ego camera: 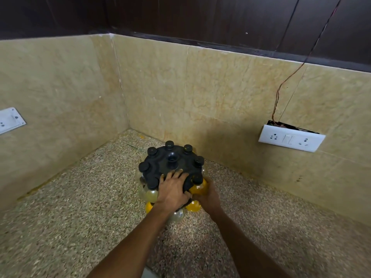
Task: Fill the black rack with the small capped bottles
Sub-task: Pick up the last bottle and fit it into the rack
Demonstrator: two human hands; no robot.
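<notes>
Head camera looks down at a round black rack (160, 167) standing on a speckled stone counter (80, 207), close to the corner where two shiny tan stone walls (180, 93) meet. The rack is smooth dark plastic, shaped like a dome, with a short hollow knob (173, 158) sticking up in the middle.

Small bottles with round black caps (152, 151) sit in a ring around the rim of the rack. Their caps poke up above the top, and their bodies hang below. Some bottles look clear or pale (151, 195), and what is in them is hard to tell. Others hold something bright orange-yellow — one on the right (197, 188) and two lower down near the counter (149, 206).

The left hand (173, 189) lies flat on the near side of the rack top, fingers spread and pressing down on the plastic. The right hand (207, 194) is on the right side of the rack, cupped around the orange-yellow bottle there — its fingers are mostly hidden behind the bottle, but the bottle rests against the palm.

On the right wall is a white switch plate (291, 138) with sockets, pulled a little off the wall at the top, with thin reddish wires (278, 97) running up from behind it. Another white plate (11, 120) sits on the left wall. Dark wood panels (200, 17) run above the stone.
</notes>
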